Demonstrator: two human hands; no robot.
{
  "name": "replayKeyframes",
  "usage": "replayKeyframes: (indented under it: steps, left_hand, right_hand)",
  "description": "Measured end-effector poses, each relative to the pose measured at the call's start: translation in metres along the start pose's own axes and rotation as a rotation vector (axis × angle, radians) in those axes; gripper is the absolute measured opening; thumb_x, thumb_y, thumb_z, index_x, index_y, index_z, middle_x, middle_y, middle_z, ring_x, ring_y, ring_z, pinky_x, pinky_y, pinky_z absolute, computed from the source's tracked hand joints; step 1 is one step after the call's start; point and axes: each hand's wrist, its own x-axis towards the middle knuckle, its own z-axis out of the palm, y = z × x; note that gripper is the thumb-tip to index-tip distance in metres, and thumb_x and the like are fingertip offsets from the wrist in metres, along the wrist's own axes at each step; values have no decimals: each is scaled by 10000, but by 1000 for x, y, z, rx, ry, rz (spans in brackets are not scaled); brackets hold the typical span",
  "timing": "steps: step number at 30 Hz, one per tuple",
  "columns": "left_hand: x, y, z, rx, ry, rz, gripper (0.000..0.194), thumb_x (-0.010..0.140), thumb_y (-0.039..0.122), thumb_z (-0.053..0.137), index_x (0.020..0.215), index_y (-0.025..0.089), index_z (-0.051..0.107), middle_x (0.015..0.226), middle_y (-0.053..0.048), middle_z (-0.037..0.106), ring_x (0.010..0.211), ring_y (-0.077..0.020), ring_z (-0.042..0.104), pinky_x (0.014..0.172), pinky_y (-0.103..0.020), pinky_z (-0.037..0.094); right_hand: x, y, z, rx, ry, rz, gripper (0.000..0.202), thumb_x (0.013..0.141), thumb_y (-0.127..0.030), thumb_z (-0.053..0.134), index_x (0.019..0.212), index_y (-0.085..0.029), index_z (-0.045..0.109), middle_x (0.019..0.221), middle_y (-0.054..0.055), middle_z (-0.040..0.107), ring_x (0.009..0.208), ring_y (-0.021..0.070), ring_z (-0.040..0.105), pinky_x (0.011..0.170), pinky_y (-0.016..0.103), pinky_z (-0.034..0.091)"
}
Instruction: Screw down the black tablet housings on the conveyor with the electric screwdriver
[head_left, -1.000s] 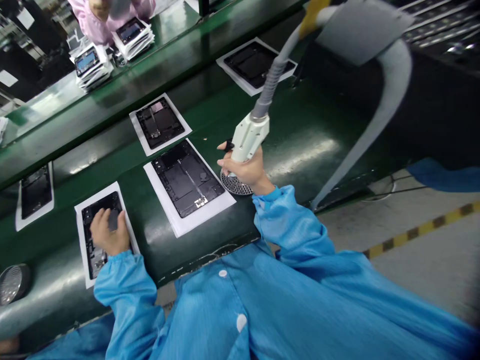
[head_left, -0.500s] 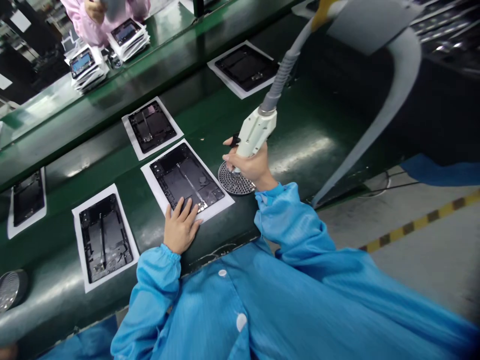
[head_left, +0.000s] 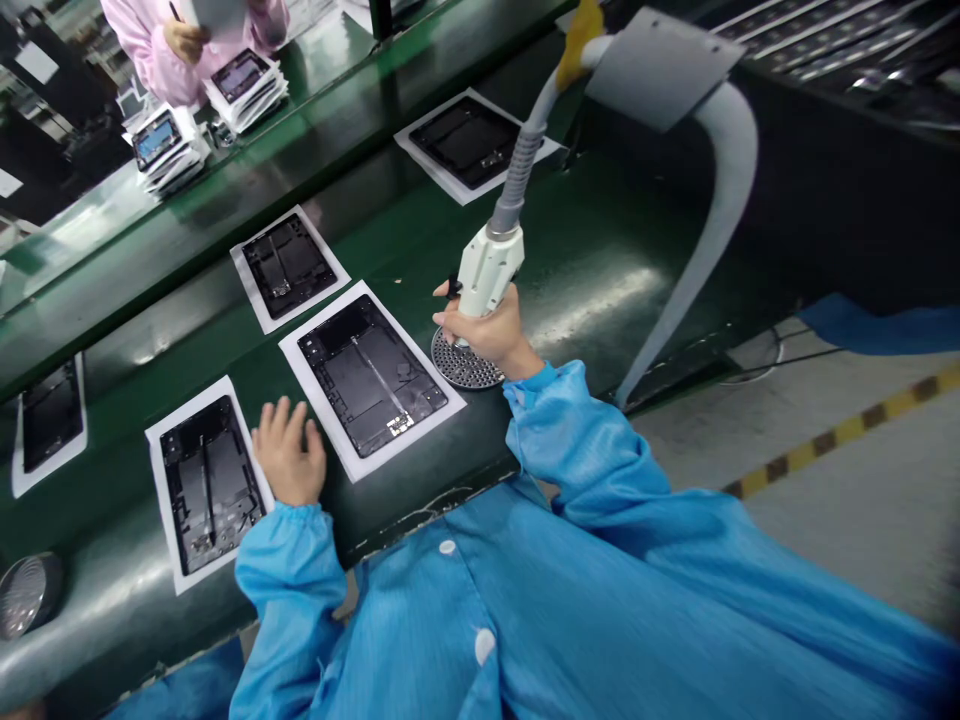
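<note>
My right hand (head_left: 491, 325) is wrapped round a white handheld tool (head_left: 489, 272) with a ribbed grey hose, its lower end over a round perforated disc (head_left: 469, 368). To its left, a black device housing (head_left: 371, 375) lies on a white sheet and nothing touches it. My left hand (head_left: 291, 452) has its fingers spread and holds nothing. It is at the right edge of the sheet under another black housing (head_left: 210, 480); whether it touches the sheet I cannot tell.
More housings on sheets lie on the green surface (head_left: 600, 240): one behind (head_left: 289, 265), one farther back (head_left: 465, 140), one far left (head_left: 52, 412). A person in pink (head_left: 154, 50) is beyond, near stacked units (head_left: 247, 90). Another round disc (head_left: 30, 595) sits lower left.
My left hand has lifted off the middle housing and moved left beside the left one. My right hand still grips the tool, slightly farther left in view.
</note>
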Motion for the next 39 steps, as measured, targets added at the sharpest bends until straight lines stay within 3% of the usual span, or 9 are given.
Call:
replayKeyframes:
  steps: [3, 5, 9, 13, 15, 17, 21, 26, 39]
  left_hand:
    - [8, -32, -12, 72, -66, -238, 509, 784, 252, 597, 1289, 200, 560, 1500, -157, 374, 1417, -387, 264, 1082, -664, 244]
    - [6, -51, -14, 67, -118, -350, 576, 737, 178, 569, 1312, 179, 540, 1533, -171, 300, 1426, -405, 227, 1080, -693, 228]
    - [-1, -78, -12, 33, -77, -482, 581, 699, 91, 484, 1272, 122, 575, 1512, -196, 330, 1401, -352, 319, 1127, -583, 283]
    - [-1, -85, -17, 92, -71, -570, 582, 705, 75, 481, 1279, 102, 569, 1489, -217, 362, 1373, -347, 372, 1122, -575, 297]
    - [1, -77, -18, 137, -49, -587, 568, 710, 90, 508, 1272, 133, 576, 1491, -205, 366, 1387, -381, 332, 1093, -650, 274]
    - [2, -60, -14, 142, -25, -521, 498, 747, 153, 542, 1242, 176, 594, 1488, -178, 384, 1402, -399, 291, 1066, -702, 243]
    - [2, -10, 11, -34, -96, -237, 389, 851, 343, 551, 1196, 174, 612, 1430, -169, 470, 1382, -333, 358, 1099, -586, 298]
    - [3, 37, 37, -114, -229, -119, 379, 907, 386, 509, 1223, 199, 601, 1366, -117, 553, 1344, -300, 421, 1130, -555, 262]
    - [2, 43, 35, -130, -258, -123, 378, 928, 376, 485, 1237, 188, 594, 1391, -99, 532, 1364, -291, 388, 1148, -527, 233]
  right_hand:
    - [-1, -1, 0, -14, -17, 8, 149, 639, -168, 681, 770, -186, 613, 471, -63, 554, 389, 101, 504, 478, 290, 487]
    - [-2, -1, 1, -30, -23, 3, 145, 645, -152, 675, 766, -188, 603, 475, -61, 551, 402, 105, 512, 502, 299, 504]
    - [-2, -1, 1, -57, -24, 10, 169, 653, -135, 670, 798, -186, 601, 484, -54, 552, 430, 116, 533, 531, 310, 525]
    - [-4, -9, 3, -46, 1, -7, 193, 647, -176, 675, 830, -191, 615, 469, -65, 545, 395, 108, 504, 465, 288, 481]
    - [-7, -15, 7, -16, -9, -33, 215, 652, -204, 687, 854, -204, 613, 465, -73, 542, 391, 107, 499, 457, 285, 475]
    - [-14, -21, 15, 39, -62, -31, 239, 659, -233, 705, 877, -214, 610, 469, -75, 547, 390, 110, 501, 447, 284, 471]
    - [-37, -27, 42, 154, -261, 78, 278, 676, -293, 730, 909, -199, 611, 480, -67, 566, 389, 119, 517, 435, 285, 471]
    - [-64, -26, 66, 146, -445, 210, 369, 652, -335, 779, 932, -169, 604, 499, -68, 567, 413, 98, 520, 446, 249, 456]
    - [-81, -17, 64, 15, -519, 240, 292, 688, -364, 726, 865, -186, 577, 526, -46, 545, 471, 110, 522, 476, 267, 480]
